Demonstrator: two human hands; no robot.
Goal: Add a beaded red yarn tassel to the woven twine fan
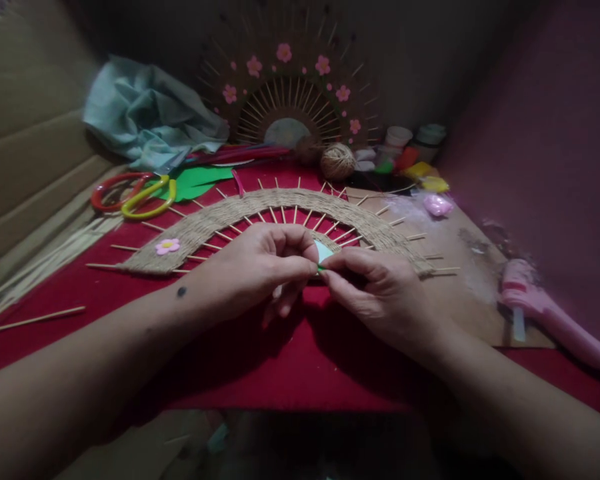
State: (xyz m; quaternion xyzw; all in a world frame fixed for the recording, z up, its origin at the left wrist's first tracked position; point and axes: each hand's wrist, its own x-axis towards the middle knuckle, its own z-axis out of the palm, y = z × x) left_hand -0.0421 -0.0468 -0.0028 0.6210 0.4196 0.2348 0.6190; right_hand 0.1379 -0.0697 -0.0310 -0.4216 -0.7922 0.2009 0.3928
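A small green piece (321, 269) is pinched between the fingertips of both hands, mostly hidden by them; its material is hard to make out. My left hand (275, 263) grips it from the left with thumb and index finger. From the right, the fingers of my right hand (380, 287) close on the same piece. Behind the hands lies an arched fan of woven twine (280, 198) on thin sticks, flat on the red cloth (280, 387). One pink flower with a yellow centre (167, 247) sits on its left end. A pale blue patch (323, 249) shows just beyond my fingertips.
Scissors (147, 200) and green sheet material (200, 181) lie at left, before a crumpled cloth (145, 110). A flowered fan (283, 70) stands at the back behind a twine ball (337, 162). Coloured packets (436, 204) and a pink glue gun (540, 303) are at right, on or near cardboard (460, 267).
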